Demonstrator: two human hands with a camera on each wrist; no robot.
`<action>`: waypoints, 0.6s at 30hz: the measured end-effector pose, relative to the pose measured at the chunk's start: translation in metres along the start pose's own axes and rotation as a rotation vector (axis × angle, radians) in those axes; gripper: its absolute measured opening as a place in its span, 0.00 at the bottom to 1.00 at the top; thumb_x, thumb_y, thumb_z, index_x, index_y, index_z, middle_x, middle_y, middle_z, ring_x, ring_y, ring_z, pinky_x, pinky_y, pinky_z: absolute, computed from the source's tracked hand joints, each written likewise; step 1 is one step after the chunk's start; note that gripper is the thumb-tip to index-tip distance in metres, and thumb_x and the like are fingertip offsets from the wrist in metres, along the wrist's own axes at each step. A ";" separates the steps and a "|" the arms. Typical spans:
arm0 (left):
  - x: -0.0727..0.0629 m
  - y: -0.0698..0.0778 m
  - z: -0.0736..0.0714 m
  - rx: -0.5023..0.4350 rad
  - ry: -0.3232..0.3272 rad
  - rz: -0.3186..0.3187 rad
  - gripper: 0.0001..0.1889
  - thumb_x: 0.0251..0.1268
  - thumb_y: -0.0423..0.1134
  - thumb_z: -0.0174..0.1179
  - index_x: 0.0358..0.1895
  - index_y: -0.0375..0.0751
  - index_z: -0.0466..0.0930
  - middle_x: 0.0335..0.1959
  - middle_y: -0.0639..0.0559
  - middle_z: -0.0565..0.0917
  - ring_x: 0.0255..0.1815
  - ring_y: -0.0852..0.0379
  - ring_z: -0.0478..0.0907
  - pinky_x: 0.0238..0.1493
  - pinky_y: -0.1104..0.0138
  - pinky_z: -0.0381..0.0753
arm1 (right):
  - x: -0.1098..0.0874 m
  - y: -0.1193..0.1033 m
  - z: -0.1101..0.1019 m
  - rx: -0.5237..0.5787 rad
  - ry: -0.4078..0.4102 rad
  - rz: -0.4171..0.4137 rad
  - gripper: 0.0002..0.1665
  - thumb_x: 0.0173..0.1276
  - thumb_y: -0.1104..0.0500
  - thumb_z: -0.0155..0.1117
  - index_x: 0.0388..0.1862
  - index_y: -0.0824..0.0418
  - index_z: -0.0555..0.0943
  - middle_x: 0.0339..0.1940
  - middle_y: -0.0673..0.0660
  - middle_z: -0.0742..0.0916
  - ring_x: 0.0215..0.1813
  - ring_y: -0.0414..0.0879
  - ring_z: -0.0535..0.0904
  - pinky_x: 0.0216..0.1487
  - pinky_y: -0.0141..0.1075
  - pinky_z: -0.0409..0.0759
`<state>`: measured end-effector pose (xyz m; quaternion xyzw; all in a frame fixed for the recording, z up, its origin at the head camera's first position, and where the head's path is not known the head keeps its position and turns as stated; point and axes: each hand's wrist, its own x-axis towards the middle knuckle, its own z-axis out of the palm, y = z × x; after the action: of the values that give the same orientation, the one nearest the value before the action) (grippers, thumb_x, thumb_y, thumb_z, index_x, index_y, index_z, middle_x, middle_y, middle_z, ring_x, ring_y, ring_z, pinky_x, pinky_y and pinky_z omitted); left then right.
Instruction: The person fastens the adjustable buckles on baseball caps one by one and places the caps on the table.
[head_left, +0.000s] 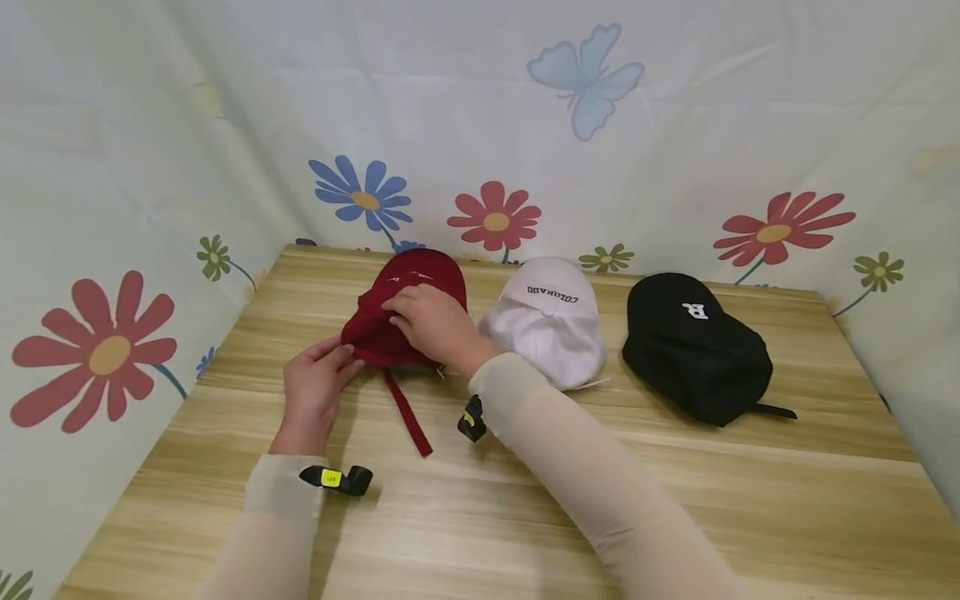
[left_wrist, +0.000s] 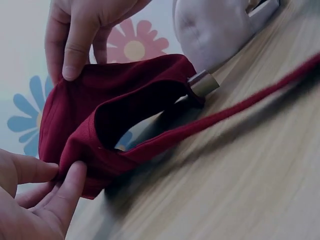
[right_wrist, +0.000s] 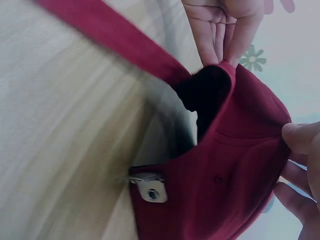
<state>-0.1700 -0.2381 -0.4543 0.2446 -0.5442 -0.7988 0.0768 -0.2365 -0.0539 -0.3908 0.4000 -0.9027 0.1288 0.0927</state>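
Note:
A dark red baseball cap (head_left: 375, 333) lies toward the left of the table, its loose strap (head_left: 408, 414) hanging toward the front edge. My left hand (head_left: 315, 385) pinches the cap's left edge between thumb and fingers, close to where the strap begins. From above, my right hand (head_left: 437, 327) pinches the fabric of the crown, as the right wrist view shows with the thumb (right_wrist: 299, 136) on one side and fingers on the other. A metal buckle (left_wrist: 203, 83) sits at the other side of the cap's back opening, which gapes between strap and crown.
Right of the red cap is a white cap (head_left: 551, 333) with dark lettering, close to my right forearm. Farther right lies a black cap (head_left: 693, 354) with a white letter R. A flower-print cloth (head_left: 480, 108) hangs behind the wood-grain table (head_left: 465, 517).

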 end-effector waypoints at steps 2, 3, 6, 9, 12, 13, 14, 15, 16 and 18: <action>-0.003 0.003 -0.001 -0.011 0.009 0.008 0.12 0.62 0.25 0.61 0.49 0.30 0.80 0.31 0.50 0.82 0.27 0.59 0.84 0.38 0.67 0.86 | 0.000 -0.001 -0.005 0.017 -0.006 0.006 0.19 0.71 0.53 0.60 0.59 0.53 0.80 0.55 0.49 0.85 0.60 0.43 0.78 0.68 0.34 0.71; -0.004 0.004 -0.001 -0.014 0.008 0.014 0.11 0.61 0.25 0.62 0.47 0.31 0.81 0.30 0.51 0.83 0.26 0.59 0.84 0.38 0.66 0.86 | 0.000 -0.001 -0.008 0.020 -0.006 0.004 0.19 0.71 0.53 0.60 0.59 0.53 0.80 0.55 0.50 0.85 0.60 0.43 0.78 0.68 0.35 0.71; -0.009 0.009 -0.002 -0.013 0.005 0.055 0.06 0.59 0.27 0.64 0.40 0.34 0.84 0.26 0.50 0.84 0.24 0.58 0.84 0.35 0.65 0.87 | 0.001 -0.003 -0.019 0.029 -0.001 -0.005 0.18 0.72 0.54 0.58 0.59 0.54 0.80 0.56 0.50 0.85 0.61 0.43 0.78 0.68 0.35 0.71; -0.014 0.014 -0.001 -0.013 -0.013 0.116 0.05 0.59 0.28 0.65 0.38 0.34 0.84 0.25 0.49 0.84 0.24 0.57 0.84 0.34 0.65 0.87 | 0.001 -0.005 -0.031 0.049 0.010 -0.015 0.18 0.73 0.54 0.57 0.59 0.54 0.80 0.56 0.50 0.85 0.61 0.43 0.78 0.67 0.35 0.73; -0.019 0.021 0.000 -0.025 -0.024 0.165 0.06 0.58 0.29 0.66 0.38 0.32 0.84 0.27 0.48 0.84 0.24 0.56 0.84 0.33 0.65 0.86 | 0.001 -0.007 -0.042 0.080 0.020 -0.018 0.18 0.73 0.54 0.57 0.59 0.55 0.81 0.55 0.51 0.85 0.59 0.43 0.79 0.65 0.34 0.74; -0.022 0.023 0.001 -0.027 -0.025 0.178 0.07 0.57 0.30 0.67 0.39 0.32 0.83 0.28 0.48 0.85 0.24 0.56 0.85 0.32 0.65 0.86 | 0.001 -0.007 -0.046 0.086 0.023 -0.021 0.18 0.74 0.54 0.56 0.58 0.55 0.81 0.55 0.51 0.85 0.59 0.44 0.79 0.64 0.34 0.75; -0.024 0.025 0.001 -0.032 -0.027 0.187 0.08 0.57 0.30 0.67 0.39 0.32 0.83 0.29 0.47 0.85 0.24 0.56 0.85 0.32 0.65 0.86 | 0.000 -0.007 -0.049 0.093 0.025 -0.023 0.18 0.74 0.55 0.56 0.58 0.55 0.81 0.55 0.51 0.85 0.58 0.44 0.79 0.64 0.34 0.75; -0.026 0.028 0.001 -0.037 -0.028 0.196 0.09 0.56 0.31 0.68 0.39 0.31 0.83 0.30 0.47 0.85 0.25 0.55 0.85 0.32 0.64 0.86 | 0.000 -0.007 -0.052 0.101 0.025 -0.025 0.18 0.74 0.55 0.56 0.59 0.56 0.80 0.55 0.52 0.85 0.59 0.44 0.79 0.64 0.34 0.75; -0.028 0.030 0.002 -0.046 -0.029 0.204 0.09 0.55 0.31 0.69 0.39 0.31 0.83 0.30 0.47 0.86 0.25 0.55 0.85 0.32 0.64 0.86 | 0.000 -0.007 -0.054 0.107 0.024 -0.026 0.18 0.74 0.55 0.56 0.59 0.56 0.80 0.55 0.52 0.85 0.58 0.44 0.79 0.64 0.34 0.75; -0.032 0.034 0.002 -0.055 -0.033 0.219 0.10 0.54 0.32 0.70 0.38 0.31 0.83 0.30 0.46 0.86 0.24 0.54 0.86 0.31 0.63 0.86 | 0.000 -0.007 -0.059 0.116 0.026 -0.025 0.18 0.74 0.55 0.55 0.59 0.56 0.80 0.55 0.51 0.85 0.58 0.43 0.79 0.63 0.34 0.75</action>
<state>-0.1478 -0.2375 -0.4132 0.1683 -0.5467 -0.8042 0.1614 -0.2276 -0.0404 -0.3331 0.4144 -0.8873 0.1847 0.0826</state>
